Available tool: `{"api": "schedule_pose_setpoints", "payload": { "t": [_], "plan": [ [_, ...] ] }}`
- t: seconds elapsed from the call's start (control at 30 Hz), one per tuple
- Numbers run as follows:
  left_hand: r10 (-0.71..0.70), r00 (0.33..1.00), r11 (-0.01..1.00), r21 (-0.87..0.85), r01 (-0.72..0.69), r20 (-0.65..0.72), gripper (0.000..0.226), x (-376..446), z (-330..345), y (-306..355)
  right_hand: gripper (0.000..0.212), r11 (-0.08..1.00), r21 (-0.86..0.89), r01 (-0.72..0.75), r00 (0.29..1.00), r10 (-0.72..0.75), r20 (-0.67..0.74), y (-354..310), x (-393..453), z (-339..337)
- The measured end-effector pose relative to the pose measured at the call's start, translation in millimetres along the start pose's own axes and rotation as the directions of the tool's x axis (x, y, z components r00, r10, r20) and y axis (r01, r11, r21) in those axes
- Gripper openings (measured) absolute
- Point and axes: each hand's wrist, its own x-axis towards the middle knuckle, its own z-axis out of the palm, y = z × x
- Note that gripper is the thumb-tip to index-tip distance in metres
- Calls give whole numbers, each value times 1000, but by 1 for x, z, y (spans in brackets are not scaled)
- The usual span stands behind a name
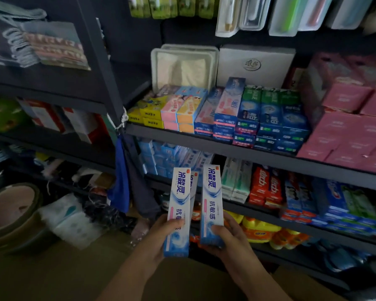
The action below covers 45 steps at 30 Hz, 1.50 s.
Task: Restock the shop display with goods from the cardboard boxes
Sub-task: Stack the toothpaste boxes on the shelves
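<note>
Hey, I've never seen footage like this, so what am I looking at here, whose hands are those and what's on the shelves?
This is one picture from a camera worn on a person's head, looking down at their own hands. The left hand grips two white-and-blue toothpaste boxes; the right hand grips another toothpaste box. Ahead stands a dark shop shelf stocked with stacked toothpaste cartons and pink packs. Similar white-and-blue boxes sit on the lower shelf behind the hands.

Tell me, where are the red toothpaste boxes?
In the head view, the red cardboard toothpaste boxes stand on the lower dark shelf, right of centre, between pale green-and-white boxes and blue boxes.
</note>
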Motion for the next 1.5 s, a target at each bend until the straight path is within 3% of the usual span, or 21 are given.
{"api": "schedule_pose_setpoints", "payload": {
  "t": [0.13, 0.23, 0.43, 0.57, 0.73, 0.9, 1.07, 1.17, 1.3, 1.5],
  "plan": [
    [-75, 990, 996, 61, 68, 122, 53, 25, -37, 22, 50, 995, 67, 70, 990, -61, -128, 1, 37, 28],
    [-144, 980, 989, 60, 137, 137, 53, 41, -61, 29, 49, 986, 87, 144, 977, -127, -173, -10, 59, 40],
    [-165, 980, 981, 118, 152, 111, 85, 59, -93, 30, 37, 975, 134, 176, 965, -145, -217, -37, 110, 56],
    [-197, 977, 974, 130, 185, 88, 91, 58, -107, 23, 49, 987, 39, 157, 960, -144, -241, -50, 146, 70],
    [-224, 974, 970, 103, 221, 25, 102, 49, -114, 16, 36, 979, -105, 175, 947, -196, -253, -56, 174, 90],
    [-223, 974, 972, 80, 221, 24, 102, 38, -118, 17, 43, 951, -277, 135, 915, -227, -333, -46, 179, 102],
    [-249, 966, 968, 39, 247, 74, 104, 32, -111, 24, 61, 839, -542, 54, 916, -258, -307, -47, 180, 102],
    [-242, 968, 970, 27, 240, 67, 112, 32, -114, 22, 56, 794, -596, 122, 921, -314, -231, -45, 168, 105],
    [-251, 965, 968, 34, 249, 71, 102, 28, -115, 23, 68, 759, -623, 190, 908, -377, -182, -31, 160, 106],
    [-239, 970, 970, 63, 236, 47, 69, 23, -122, 24, 54, 805, -552, 217, 893, -393, -222, -36, 173, 112]
  ]
}}
